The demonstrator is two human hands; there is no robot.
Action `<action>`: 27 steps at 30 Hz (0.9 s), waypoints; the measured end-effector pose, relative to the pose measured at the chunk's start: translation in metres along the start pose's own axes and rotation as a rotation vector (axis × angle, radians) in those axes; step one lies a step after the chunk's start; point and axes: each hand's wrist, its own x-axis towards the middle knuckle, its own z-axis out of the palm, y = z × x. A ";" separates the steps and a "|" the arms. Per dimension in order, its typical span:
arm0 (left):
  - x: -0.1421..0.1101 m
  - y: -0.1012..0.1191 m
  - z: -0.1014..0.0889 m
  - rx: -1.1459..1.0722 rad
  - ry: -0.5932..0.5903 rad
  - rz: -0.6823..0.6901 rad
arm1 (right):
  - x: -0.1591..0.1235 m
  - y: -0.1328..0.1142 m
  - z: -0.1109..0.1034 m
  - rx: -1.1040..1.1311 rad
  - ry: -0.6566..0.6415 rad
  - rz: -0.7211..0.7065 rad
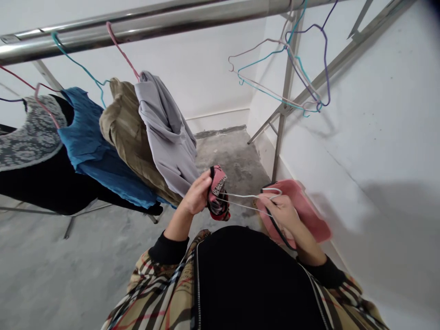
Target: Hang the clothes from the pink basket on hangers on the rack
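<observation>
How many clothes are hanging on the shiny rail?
4 at least: leftmost a patterned-and-black piece, then a blue top, an olive garment, a grey garment, going right. More may be hidden.

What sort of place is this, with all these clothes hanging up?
Probably a bare utility or laundry-drying area, perhaps a service balcony. A stainless steel drying rack holds clothes on wire hangers, beside plain white walls and an unfinished concrete floor.
</observation>
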 end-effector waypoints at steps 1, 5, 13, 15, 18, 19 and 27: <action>0.000 -0.002 0.006 0.153 -0.047 0.039 | 0.003 -0.007 0.009 -0.001 0.011 -0.017; 0.005 -0.004 0.020 0.955 -0.214 0.304 | 0.016 -0.016 0.032 0.058 0.087 -0.070; 0.016 0.022 0.022 1.599 -0.208 0.570 | 0.045 0.023 0.030 0.133 0.165 -0.229; 0.017 0.020 0.022 1.597 -0.184 0.485 | 0.049 0.026 0.030 0.097 0.221 -0.239; 0.016 0.015 0.021 1.567 -0.079 0.390 | 0.043 0.033 0.036 -0.025 0.492 -0.239; 0.016 0.013 0.020 1.536 -0.034 0.378 | 0.037 0.038 0.040 -0.065 0.595 -0.223; 0.008 0.015 0.037 1.163 0.075 0.450 | 0.023 0.094 0.102 -0.024 0.203 0.184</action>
